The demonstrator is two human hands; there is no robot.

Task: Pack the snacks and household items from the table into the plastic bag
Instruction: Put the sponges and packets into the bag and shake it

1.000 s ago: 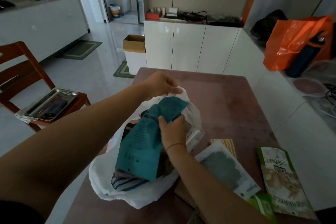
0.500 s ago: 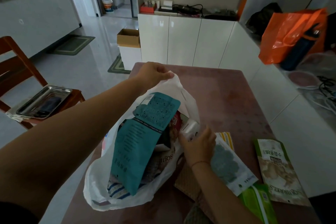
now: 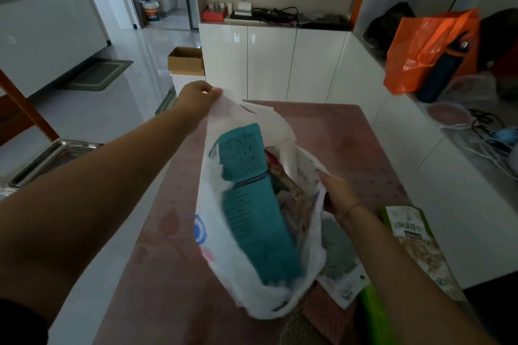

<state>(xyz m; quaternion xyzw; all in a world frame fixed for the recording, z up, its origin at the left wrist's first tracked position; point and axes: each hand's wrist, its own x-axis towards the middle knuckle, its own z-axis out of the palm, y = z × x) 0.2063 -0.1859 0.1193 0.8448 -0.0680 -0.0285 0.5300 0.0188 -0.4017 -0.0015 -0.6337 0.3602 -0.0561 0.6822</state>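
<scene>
Left hand [image 3: 197,96]: pinches far rim of thin white plastic bag [image 3: 224,258] at table centre; soft, light
Right hand [image 3: 337,196]: grips near-right rim
Teal flat pouch [image 3: 252,204]: inside; slippery, bendable; take by edge

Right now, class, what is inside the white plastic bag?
Inside the white plastic bag a teal pouch stands tall, with patterned snack packets beside it. Anything beneath them is covered by the bag and pouch.
</scene>
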